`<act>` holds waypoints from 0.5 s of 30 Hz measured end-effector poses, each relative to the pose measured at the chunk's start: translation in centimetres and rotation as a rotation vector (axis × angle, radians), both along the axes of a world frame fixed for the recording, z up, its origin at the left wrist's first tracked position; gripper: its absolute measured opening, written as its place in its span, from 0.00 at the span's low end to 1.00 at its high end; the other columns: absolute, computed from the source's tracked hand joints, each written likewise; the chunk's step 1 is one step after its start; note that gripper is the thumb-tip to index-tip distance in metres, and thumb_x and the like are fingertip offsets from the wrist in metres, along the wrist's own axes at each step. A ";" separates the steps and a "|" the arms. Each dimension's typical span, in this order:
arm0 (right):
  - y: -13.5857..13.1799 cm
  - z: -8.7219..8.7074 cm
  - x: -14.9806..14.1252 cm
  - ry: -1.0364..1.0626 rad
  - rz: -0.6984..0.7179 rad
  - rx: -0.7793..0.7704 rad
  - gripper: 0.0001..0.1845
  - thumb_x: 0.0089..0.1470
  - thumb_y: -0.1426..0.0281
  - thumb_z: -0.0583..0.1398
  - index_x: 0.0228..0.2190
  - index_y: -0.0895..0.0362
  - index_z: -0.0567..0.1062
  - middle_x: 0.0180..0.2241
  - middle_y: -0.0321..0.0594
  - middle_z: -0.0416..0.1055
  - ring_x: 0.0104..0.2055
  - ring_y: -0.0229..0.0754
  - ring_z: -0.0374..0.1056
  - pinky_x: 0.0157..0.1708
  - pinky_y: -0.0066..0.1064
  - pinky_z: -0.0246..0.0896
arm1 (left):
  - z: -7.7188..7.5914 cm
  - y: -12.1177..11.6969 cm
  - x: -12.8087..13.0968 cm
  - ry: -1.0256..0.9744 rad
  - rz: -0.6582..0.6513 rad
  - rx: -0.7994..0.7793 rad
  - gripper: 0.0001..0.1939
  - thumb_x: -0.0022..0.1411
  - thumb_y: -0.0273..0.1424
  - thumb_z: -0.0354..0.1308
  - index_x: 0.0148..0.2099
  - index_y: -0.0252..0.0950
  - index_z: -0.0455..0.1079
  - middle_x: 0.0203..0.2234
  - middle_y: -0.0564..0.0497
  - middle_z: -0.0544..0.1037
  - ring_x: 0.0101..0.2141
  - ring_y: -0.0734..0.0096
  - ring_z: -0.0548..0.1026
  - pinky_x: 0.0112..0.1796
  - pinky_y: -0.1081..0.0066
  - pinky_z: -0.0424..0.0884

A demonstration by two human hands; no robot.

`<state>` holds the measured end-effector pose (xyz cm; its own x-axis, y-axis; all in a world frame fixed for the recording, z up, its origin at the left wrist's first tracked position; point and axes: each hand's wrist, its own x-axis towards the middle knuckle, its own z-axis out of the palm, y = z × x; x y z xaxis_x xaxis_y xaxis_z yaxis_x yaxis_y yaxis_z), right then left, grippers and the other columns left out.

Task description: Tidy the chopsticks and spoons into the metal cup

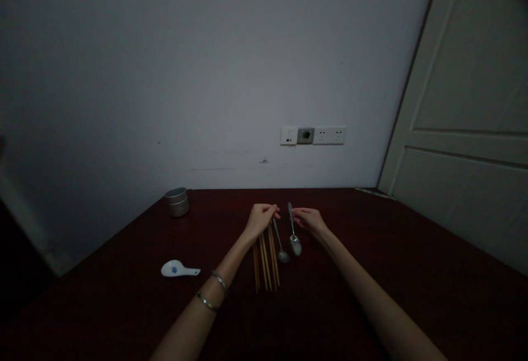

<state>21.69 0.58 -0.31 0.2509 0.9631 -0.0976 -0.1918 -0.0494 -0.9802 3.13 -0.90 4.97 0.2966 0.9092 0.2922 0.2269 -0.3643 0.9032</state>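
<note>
"What could go wrong on the left?"

"Little at the cup (178, 207): it stands on the surface (371, 234), well apart from your hands. The white spoon (171, 268) lies nearer your left forearm; a careless sweep could knock it."

"In the middle?"

"Your left hand (260, 219) seems to pinch the thin spoon (282, 256) by its handle end. The chopsticks (266, 264) lie just beside, their far ends hidden by that hand, so a dragging wrist could roll them askew."

"And on the right?"

"The wide spoon (295, 246) is near the thin one; swing either and the bowls could clink. Your right hand (310, 220) has fingertips at its handle, but I can't tell whether they grip. A loose hold could let it twist."
</note>
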 end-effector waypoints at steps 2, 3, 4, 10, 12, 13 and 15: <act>0.6 -0.6 0.2 -0.037 0.014 -0.058 0.04 0.36 0.72 0.64 0.20 0.60 0.75 0.16 0.38 0.72 0.16 0.31 0.64 0.13 0.19 0.55 | 0.1 0.2 -0.3 -0.043 0.021 -0.003 0.18 0.55 0.37 0.48 0.32 0.29 0.73 0.21 0.47 0.76 0.16 0.79 0.61 0.19 0.77 0.56; 0.8 -0.8 0.2 -0.051 0.023 -0.075 0.03 0.36 0.73 0.63 0.19 0.60 0.74 0.15 0.37 0.71 0.15 0.31 0.63 0.13 0.18 0.54 | 0.1 0.3 -0.4 -0.054 0.034 -0.006 0.17 0.55 0.37 0.48 0.32 0.29 0.73 0.21 0.47 0.75 0.16 0.79 0.61 0.19 0.77 0.56; 1.0 -1.0 0.2 -0.064 0.033 -0.088 0.03 0.36 0.73 0.63 0.18 0.61 0.74 0.15 0.37 0.70 0.14 0.30 0.62 0.12 0.18 0.54 | 0.0 0.4 -0.5 -0.061 0.048 -0.011 0.17 0.55 0.36 0.48 0.32 0.29 0.73 0.21 0.47 0.75 0.16 0.80 0.61 0.18 0.77 0.56; 2.1 -1.2 -0.5 -0.164 0.080 -0.162 0.02 0.37 0.75 0.62 0.17 0.61 0.73 0.13 0.35 0.69 0.14 0.31 0.62 0.14 0.19 0.57 | -0.8 1.2 -1.0 -0.065 0.089 -0.061 0.15 0.56 0.34 0.48 0.30 0.28 0.72 0.20 0.48 0.74 0.14 0.82 0.60 0.17 0.79 0.55; 2.6 -1.3 -0.7 -0.206 0.091 -0.176 0.03 0.38 0.77 0.61 0.16 0.61 0.72 0.12 0.35 0.68 0.14 0.32 0.63 0.15 0.20 0.58 | -1.0 1.4 -1.2 -0.057 0.092 -0.077 0.15 0.55 0.33 0.48 0.30 0.28 0.72 0.20 0.48 0.74 0.14 0.82 0.60 0.17 0.79 0.55; 2.8 -1.3 -0.8 -0.230 0.095 -0.181 0.05 0.38 0.77 0.60 0.15 0.61 0.71 0.11 0.34 0.67 0.14 0.32 0.62 0.15 0.20 0.59 | -1.1 1.4 -1.2 -0.053 0.090 -0.081 0.15 0.55 0.33 0.48 0.30 0.28 0.72 0.20 0.48 0.75 0.14 0.82 0.60 0.17 0.79 0.55; 3.1 -1.3 -1.0 -0.284 0.103 -0.183 0.07 0.37 0.78 0.60 0.13 0.61 0.69 0.09 0.34 0.66 0.14 0.33 0.62 0.14 0.22 0.59 | -1.2 1.6 -1.3 -0.051 0.083 -0.086 0.15 0.56 0.33 0.48 0.30 0.28 0.72 0.20 0.48 0.74 0.14 0.82 0.60 0.17 0.79 0.55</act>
<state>20.67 3.71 -1.64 0.1953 0.9577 -0.2112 0.1026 -0.2341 -0.9668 1.81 0.67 3.76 0.2058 0.9523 0.2251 0.2063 -0.2671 0.9413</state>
